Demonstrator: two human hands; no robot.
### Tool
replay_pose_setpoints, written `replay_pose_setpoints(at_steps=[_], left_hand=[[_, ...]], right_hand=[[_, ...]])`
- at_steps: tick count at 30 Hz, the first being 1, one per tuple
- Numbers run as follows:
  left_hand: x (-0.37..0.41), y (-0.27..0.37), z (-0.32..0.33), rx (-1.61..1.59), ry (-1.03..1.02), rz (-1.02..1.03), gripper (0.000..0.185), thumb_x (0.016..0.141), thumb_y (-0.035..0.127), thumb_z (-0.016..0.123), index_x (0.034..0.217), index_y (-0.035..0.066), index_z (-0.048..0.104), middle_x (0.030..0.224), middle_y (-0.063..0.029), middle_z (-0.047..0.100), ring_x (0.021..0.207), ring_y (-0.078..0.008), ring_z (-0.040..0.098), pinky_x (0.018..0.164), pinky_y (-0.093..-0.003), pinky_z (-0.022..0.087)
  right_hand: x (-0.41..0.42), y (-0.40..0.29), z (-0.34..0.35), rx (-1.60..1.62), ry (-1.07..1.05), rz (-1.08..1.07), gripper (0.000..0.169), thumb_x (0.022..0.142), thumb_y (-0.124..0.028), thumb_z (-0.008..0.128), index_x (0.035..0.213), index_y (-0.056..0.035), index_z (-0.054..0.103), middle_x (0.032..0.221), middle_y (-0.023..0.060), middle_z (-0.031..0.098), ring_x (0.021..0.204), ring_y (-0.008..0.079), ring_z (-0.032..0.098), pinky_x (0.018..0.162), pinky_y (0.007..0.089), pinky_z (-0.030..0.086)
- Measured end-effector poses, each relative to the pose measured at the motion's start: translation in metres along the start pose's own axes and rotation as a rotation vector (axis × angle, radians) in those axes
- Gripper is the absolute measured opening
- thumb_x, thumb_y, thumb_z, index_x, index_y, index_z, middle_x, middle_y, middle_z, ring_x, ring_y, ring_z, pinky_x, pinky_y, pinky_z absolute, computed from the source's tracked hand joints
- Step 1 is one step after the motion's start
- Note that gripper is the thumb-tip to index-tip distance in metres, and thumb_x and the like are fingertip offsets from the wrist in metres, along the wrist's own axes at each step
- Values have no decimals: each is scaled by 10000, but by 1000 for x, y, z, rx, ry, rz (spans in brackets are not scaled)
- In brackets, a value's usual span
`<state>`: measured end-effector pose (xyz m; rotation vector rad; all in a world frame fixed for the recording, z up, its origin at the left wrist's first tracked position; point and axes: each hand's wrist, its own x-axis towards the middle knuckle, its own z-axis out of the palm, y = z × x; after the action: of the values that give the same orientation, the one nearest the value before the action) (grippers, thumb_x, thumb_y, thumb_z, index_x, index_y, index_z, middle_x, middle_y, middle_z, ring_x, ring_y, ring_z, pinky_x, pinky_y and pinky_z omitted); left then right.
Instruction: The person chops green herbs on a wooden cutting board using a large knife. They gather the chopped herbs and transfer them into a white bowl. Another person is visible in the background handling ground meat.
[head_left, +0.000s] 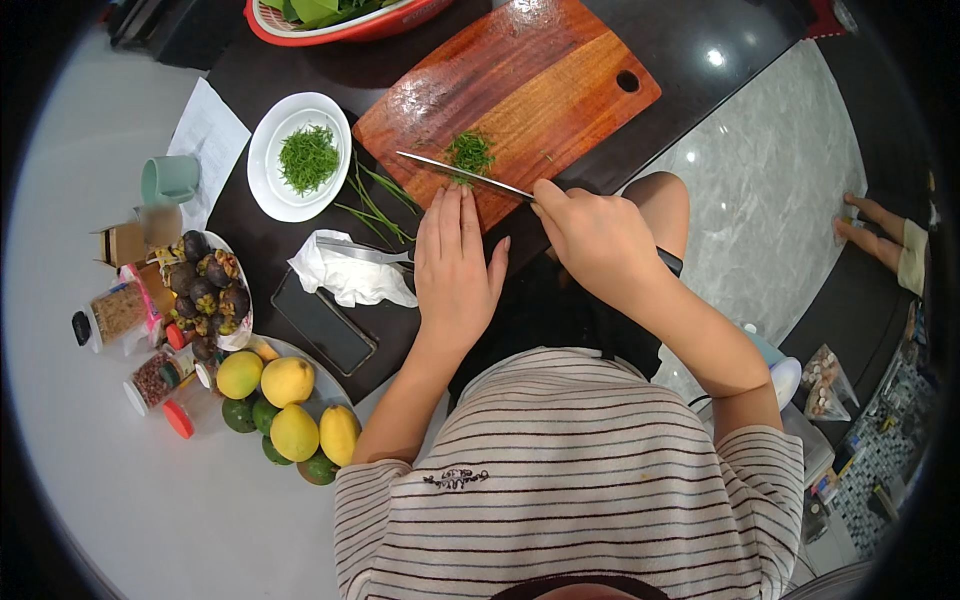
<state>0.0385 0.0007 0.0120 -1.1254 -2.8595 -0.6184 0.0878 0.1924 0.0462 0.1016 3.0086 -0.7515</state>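
Observation:
My right hand grips the black handle of a kitchen knife, whose narrow blade points left across the wooden cutting board. Finely chopped green herb lies in a small heap just beyond the blade. My left hand is palm down at the near edge of the board, fingers together and thumb apart. Its fingertips are close behind the blade; whatever lies under them is hidden. Long green stalks are to its left. A white bowl holds more chopped herb.
Left of my left hand are scissors on crumpled white tissue and a dark phone. Further left stand mangosteens, a plate of yellow and green fruit, jars and a green mug. A red basket holds leaves.

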Motion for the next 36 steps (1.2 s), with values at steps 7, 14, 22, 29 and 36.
replay_pose_setpoints(at_steps=[7,14,22,29,36], left_hand=[[-1,0,-1,0,-24,-6,688,897,228,741,1445,-80,461,1466,-242,476,1369,-420,457,1132,-495,385],[0,-1,2,7,8,12,694,880,216,753,1439,-80,469,1454,-228,485,1350,-413,472,1122,-493,395],[1,-2,0,46,9,44,710,864,212,764,1436,-86,468,1446,-233,485,1340,-404,481,1126,-489,398],[0,1,1,40,-13,17,727,861,210,765,1445,-90,453,1447,-240,477,1350,-405,468,1130,-486,395],[0,0,1,45,-8,26,726,861,209,765,1440,-97,453,1446,-242,477,1349,-410,469,1125,-489,396]], right_hand=[[0,-5,-2,-9,-4,8,132,968,-161,617,970,-52,543,663,145,629,581,347,657,515,436,530],[5,-5,5,-5,-2,4,150,996,-183,611,972,-57,535,657,148,616,601,351,653,527,436,526],[-5,3,-2,24,-82,96,152,1005,-188,587,982,-54,520,745,164,678,686,388,675,586,490,529],[-1,-5,-2,34,-35,64,157,1004,-192,592,981,-50,529,717,169,667,663,383,674,570,476,534],[-5,-4,0,10,15,28,141,995,-174,601,974,-46,544,663,174,643,615,377,671,544,459,547]])
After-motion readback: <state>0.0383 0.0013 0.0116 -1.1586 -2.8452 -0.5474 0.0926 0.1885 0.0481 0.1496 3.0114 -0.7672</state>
